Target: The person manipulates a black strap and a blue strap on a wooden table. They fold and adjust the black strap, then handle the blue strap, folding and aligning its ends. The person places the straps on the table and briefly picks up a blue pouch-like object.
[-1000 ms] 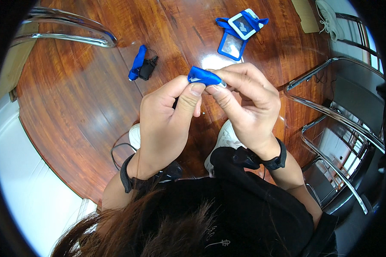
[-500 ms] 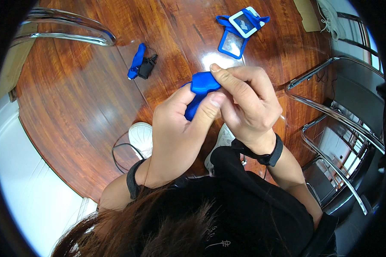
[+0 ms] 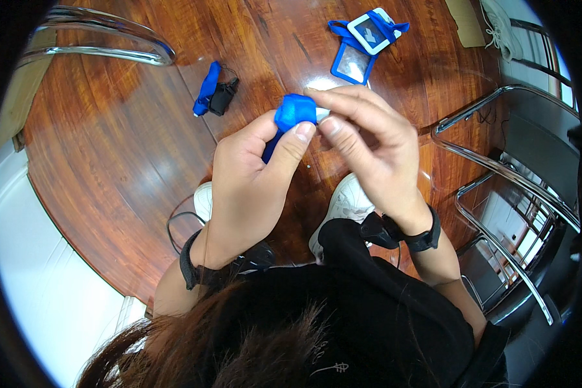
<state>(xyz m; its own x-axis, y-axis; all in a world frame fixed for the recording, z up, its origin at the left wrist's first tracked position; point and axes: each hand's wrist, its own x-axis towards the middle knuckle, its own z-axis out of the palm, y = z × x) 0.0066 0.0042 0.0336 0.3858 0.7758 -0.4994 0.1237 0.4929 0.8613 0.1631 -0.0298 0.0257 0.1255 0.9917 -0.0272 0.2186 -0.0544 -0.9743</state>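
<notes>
A folded bundle of blue lanyard strap is pinched between the thumb and fingers of my left hand, with part of the strap hanging down behind the thumb. Thumb and forefinger of my right hand close on a small whitish piece at the bundle's right side. Whether that piece belongs to the strap I cannot tell. Farther off to the left lies another folded blue strap beside a small black object with a thin cord.
At the far right, a white-framed badge holder overlaps a blue-framed badge holder with blue strap on it. Chrome chair frames stand right and far left. My white shoes rest below on the glossy wooden surface.
Both hands have shifted slightly; the blue bundle moved left and a little away from me. My right fingers have come off the blue fabric onto the whitish piece at its side.
</notes>
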